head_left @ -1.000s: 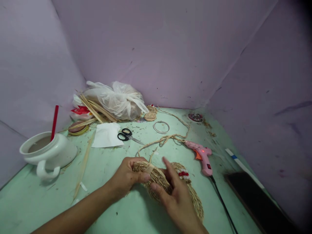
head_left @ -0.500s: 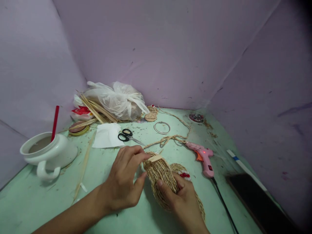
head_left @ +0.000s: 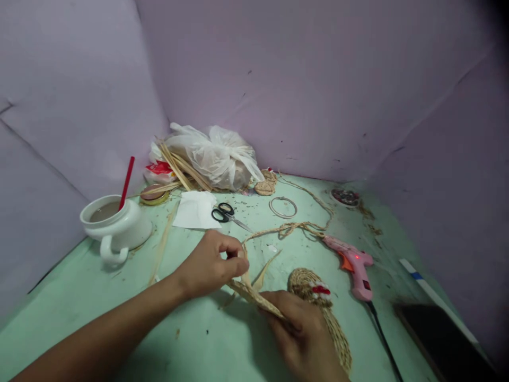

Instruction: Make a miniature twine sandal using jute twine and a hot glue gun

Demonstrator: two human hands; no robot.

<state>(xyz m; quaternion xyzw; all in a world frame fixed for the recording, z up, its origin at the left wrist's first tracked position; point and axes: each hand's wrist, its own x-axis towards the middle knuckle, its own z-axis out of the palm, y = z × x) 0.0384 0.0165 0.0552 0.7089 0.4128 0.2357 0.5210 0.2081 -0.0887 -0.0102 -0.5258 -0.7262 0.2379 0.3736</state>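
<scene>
So the flat woven oval of tan straw cord [head_left: 258, 300] is up off the mint-green surface [head_left: 119, 297], around the middle of its near edge. It's held edge-on to the camera between both hands. Its long axis runs on a slant, from a far-left end down to a near-right end.

The left hand [head_left: 209, 265] is at the far-left end, fingers closed in a pinch on a loose pale straw strip [head_left: 243, 260] that sticks up from the oval right there. The right hand [head_left: 304, 334] has the near-right end, fingers wrapped shut around it with the thumb on top. So it's one hand per end, and neither is really nearer than the other.

Just beside the right hand, maybe touching it (can't quite tell), a second woven straw oval with red and white beads [head_left: 304, 278] lies flat on the surface. Right of that is a pink hot glue gun [head_left: 355, 265] with its little red light on and a black cord trailing toward the near edge.

Farther back there's a braided straw rope [head_left: 290, 229], black-handled scissors [head_left: 226, 213] next to a white paper sheet [head_left: 194, 209], and a thin metal ring [head_left: 283, 207]. Over by the left edge sits a white ceramic pot with a red stick in it [head_left: 117, 231]. A crumpled clear plastic bag [head_left: 214, 156] is in the far left corner.
</scene>
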